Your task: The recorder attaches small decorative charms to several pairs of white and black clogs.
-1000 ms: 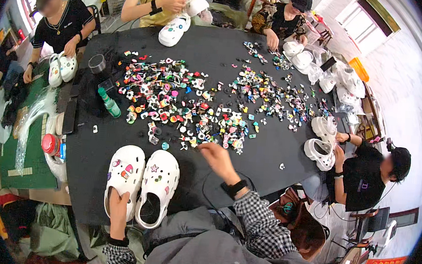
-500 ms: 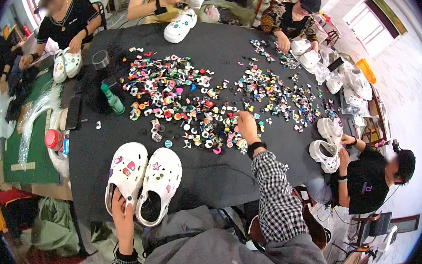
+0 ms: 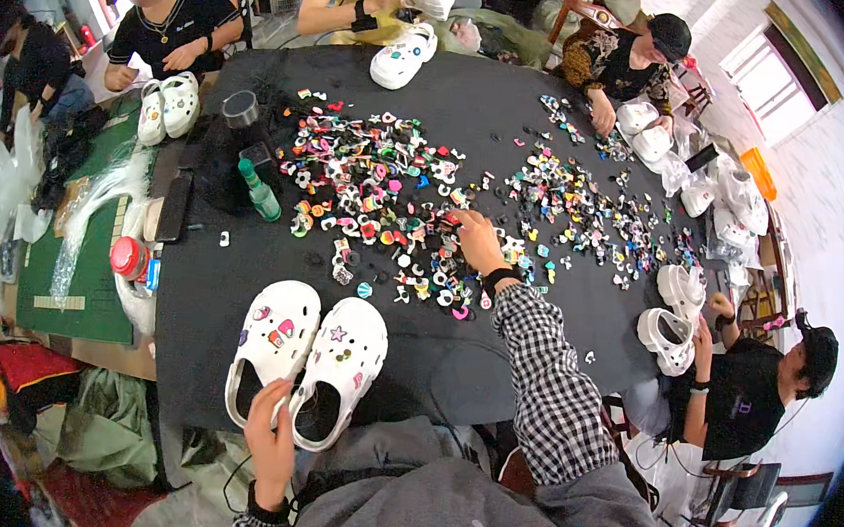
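Near the table's front edge lies a pair of white clogs, the left clog (image 3: 276,326) and the right clog (image 3: 345,357) side by side with toes pointing away. Colourful charms dot their uppers, among them a star on the right one. My left hand (image 3: 272,446) has its fingers closed on the heel end of the left clog, where the two shoes meet. My right hand (image 3: 481,244) reaches into a heap of small shoe charms (image 3: 375,174). Its fingertips are bent together among the pieces; whatever they hold is too small to make out.
A second charm heap (image 3: 578,202) spreads to the right. A green bottle (image 3: 260,192), a metal cup (image 3: 241,109) and a red-lidded jar (image 3: 129,258) stand at left. Co-workers around the table handle more white clogs (image 3: 403,56). Bagged clogs (image 3: 730,185) line the right edge.
The whole view has shifted. My right hand has moved leftward over the charm heap. My left hand's fingers have moved on the left clog's heel, toward the gap between the shoes.
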Motion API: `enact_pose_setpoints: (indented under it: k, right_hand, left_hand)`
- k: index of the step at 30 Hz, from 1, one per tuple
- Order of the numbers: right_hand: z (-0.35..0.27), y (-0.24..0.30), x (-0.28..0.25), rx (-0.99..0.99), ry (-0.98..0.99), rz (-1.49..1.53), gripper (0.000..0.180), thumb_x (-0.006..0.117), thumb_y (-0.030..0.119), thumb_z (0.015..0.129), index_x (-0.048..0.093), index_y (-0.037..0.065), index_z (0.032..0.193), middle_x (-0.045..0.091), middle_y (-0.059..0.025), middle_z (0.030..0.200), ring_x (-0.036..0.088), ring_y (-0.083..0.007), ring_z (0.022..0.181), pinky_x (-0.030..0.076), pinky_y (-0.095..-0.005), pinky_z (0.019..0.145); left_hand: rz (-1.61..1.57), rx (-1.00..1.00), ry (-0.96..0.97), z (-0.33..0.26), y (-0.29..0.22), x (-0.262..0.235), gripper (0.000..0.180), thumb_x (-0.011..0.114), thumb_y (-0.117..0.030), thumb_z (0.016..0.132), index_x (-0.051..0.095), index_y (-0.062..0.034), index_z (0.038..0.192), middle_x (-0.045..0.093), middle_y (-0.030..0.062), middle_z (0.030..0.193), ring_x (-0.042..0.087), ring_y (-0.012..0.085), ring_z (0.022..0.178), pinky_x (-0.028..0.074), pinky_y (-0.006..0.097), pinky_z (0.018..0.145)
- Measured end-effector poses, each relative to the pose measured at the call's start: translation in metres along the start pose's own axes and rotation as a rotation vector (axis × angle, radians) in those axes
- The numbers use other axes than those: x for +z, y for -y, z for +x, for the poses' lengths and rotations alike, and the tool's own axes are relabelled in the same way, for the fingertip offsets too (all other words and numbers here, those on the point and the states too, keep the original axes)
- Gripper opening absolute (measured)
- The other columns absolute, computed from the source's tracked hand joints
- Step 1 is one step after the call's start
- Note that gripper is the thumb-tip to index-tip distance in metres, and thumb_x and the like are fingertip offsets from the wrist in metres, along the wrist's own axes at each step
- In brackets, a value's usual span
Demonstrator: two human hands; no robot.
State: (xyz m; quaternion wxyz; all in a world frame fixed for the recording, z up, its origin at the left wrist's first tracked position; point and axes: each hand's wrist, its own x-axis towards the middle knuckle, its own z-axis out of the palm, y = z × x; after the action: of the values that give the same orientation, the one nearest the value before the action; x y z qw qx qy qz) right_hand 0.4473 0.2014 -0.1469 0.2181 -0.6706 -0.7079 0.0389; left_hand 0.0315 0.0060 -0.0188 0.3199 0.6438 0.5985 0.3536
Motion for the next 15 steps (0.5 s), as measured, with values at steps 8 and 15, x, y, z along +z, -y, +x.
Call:
enact_pose_setpoints:
  k: [8,15]
  right_hand:
    - [0.0,0.009,-0.001,0.205,0.1,0.141,0.022,0.06,0.007,0.079,0.062,0.008,0.102,0.065,-0.0126,0.096,0.06,-0.0331,0.094,0.042,-0.0462,0.093]
    - [-0.016,-0.014,-0.001,0.164,-0.182,0.213,0.023,0.058,0.002,0.078,0.064,0.005,0.1,0.06,-0.0171,0.098,0.057,-0.0372,0.097,0.047,-0.0441,0.084]
  left_hand:
    - [-0.057,-0.008,0.161,-0.009,0.005,0.012,0.026,0.051,0.001,0.086,0.06,0.0023,0.111,0.061,0.0171,0.113,0.057,0.0329,0.108,0.043,0.038,0.093]
    - [-0.038,0.011,0.249,-0.007,-0.001,0.013,0.026,0.054,-0.001,0.086,0.059,0.0016,0.112,0.061,0.0179,0.104,0.06,0.0327,0.094,0.047,0.037,0.083]
